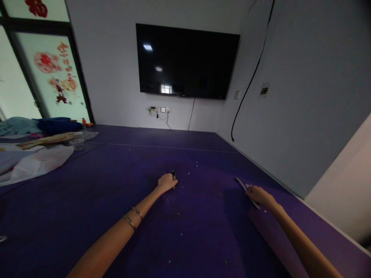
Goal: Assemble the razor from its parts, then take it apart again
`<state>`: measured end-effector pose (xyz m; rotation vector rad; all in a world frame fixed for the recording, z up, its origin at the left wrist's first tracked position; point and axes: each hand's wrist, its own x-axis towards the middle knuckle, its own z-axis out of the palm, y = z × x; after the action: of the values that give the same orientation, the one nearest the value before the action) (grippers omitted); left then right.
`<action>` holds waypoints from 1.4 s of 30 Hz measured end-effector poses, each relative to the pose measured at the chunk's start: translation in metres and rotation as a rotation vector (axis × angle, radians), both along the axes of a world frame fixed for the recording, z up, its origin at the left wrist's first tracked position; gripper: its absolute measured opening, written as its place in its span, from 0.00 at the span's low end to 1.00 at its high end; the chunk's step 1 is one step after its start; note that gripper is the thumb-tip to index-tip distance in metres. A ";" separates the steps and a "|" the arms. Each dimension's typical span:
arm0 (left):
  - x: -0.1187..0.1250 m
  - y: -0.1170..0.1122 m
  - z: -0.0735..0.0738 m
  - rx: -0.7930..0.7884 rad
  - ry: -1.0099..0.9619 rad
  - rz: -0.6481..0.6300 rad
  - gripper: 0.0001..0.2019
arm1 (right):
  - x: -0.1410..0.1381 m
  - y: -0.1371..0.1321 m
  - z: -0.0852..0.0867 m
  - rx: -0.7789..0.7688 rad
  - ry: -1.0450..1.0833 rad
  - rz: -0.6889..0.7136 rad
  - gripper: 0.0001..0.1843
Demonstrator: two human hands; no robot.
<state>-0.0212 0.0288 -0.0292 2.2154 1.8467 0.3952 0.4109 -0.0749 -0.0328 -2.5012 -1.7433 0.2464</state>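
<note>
Slightly left of the middle of the purple tabletop [199, 216], my left hand [166, 182] is closed around a small dark tool [174, 174]. A little of this tool shows above and below the fingers, with a pale or shiny lower part; its exact kind is hidden. Farther right, my right hand [261, 195] grips a thin, straight grey strip [241, 184] near its middle. The strip lies slantwise at the surface, and both its ends stick out past the fingers. Small white specks are scattered on the purple surface between and around my hands.
Crumpled white sheeting [43, 164], a brown flat piece [50, 139] and blue cloth [59, 125] lie at the left. A black cable [249, 85] hangs by the right wall, which borders the table. A television [188, 61] is mounted on the back wall.
</note>
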 end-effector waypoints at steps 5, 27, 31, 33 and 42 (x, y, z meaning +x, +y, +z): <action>0.001 -0.004 0.001 0.019 0.038 0.007 0.14 | -0.026 0.003 0.007 0.038 -0.044 0.010 0.20; 0.000 -0.007 0.001 0.034 0.050 -0.018 0.15 | -0.276 0.058 0.012 0.231 0.072 0.297 0.18; 0.001 -0.007 0.001 0.028 0.051 -0.012 0.15 | -0.281 0.064 0.009 0.237 0.064 0.308 0.19; 0.001 -0.008 0.001 0.028 0.051 -0.007 0.16 | -0.282 0.066 0.009 0.237 0.062 0.310 0.20; 0.001 -0.008 0.000 0.032 0.017 -0.015 0.15 | -0.281 0.069 0.007 0.219 0.062 0.300 0.19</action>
<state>-0.0198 0.0204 -0.0287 2.2591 1.8437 0.4072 0.1302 -0.0054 -0.0260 -2.0589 -1.9952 0.1402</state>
